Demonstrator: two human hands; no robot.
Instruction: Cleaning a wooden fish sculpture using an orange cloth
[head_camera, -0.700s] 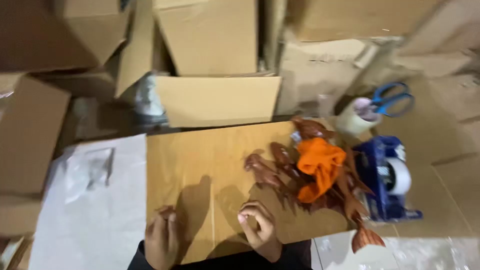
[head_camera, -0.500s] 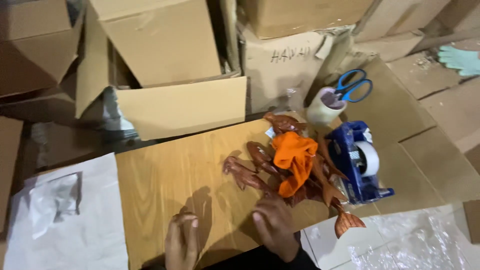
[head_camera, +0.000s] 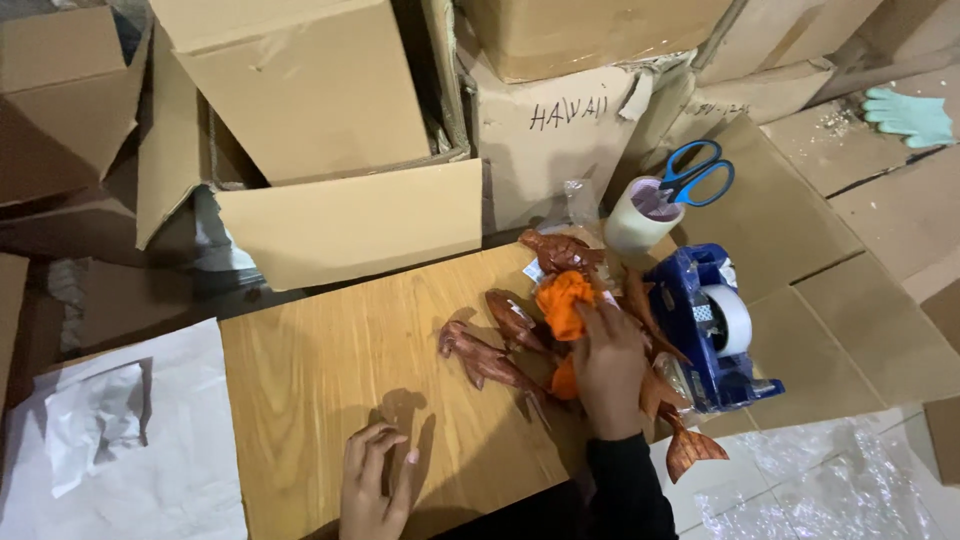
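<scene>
My right hand (head_camera: 607, 365) rests on a pile of brown carved wooden figures (head_camera: 490, 358) and grips the lower part of an orange cloth (head_camera: 563, 300) lying among them. My left hand (head_camera: 372, 482) lies flat on the wooden board (head_camera: 330, 380) near its front edge, fingers spread, holding nothing. More carved pieces lie around the cloth, one fish-tailed piece (head_camera: 693, 448) hanging off the board's right corner.
A blue tape dispenser (head_camera: 712, 325) stands just right of the figures. Behind it a tape roll (head_camera: 642, 214) carries blue-handled scissors (head_camera: 697, 175). Cardboard boxes (head_camera: 300, 90) crowd the back. White paper (head_camera: 110, 440) lies left, bubble wrap (head_camera: 830, 490) right, a green glove (head_camera: 908, 115) far right.
My right hand has moved from the board's front edge forward and right onto the orange cloth and figures. The left hand stayed near the front edge. The view shifted.
</scene>
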